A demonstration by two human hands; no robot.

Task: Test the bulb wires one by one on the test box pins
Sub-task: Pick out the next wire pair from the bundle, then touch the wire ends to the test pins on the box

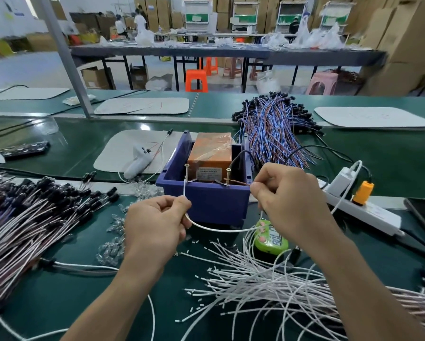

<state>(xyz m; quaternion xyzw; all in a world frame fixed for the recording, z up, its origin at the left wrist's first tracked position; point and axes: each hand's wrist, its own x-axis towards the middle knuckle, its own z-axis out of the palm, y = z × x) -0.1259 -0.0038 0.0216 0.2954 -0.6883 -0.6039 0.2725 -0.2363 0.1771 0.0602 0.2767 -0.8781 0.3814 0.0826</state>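
The left hand (154, 222) and right hand (287, 193) each pinch one end of a white wire (218, 230), which sags between them. Above the left hand, its end touches the box's (216, 203) left pin (186, 173). Beside the right hand, the other end touches the right pin (228, 177). Loose wires (268, 279) lie below the right hand.

— Where does the test box (210, 153) sit?
— In the bin (213, 200) at the middle of the bench (83, 279), with two pins (186, 172) standing at the bin's near rim, one left, one right.
— And round the bin?
— Bulb wires (34, 217) heaped at nine o'clock, loose wires (268, 286) at five, a bundle (273, 129) behind at one. The timer (271, 239) lies just before it at five, the power strip (364, 210) at three, a mat (122, 153) at eleven. At six, left hand (157, 222) and right hand (285, 193) hold one wire (218, 230) between them.
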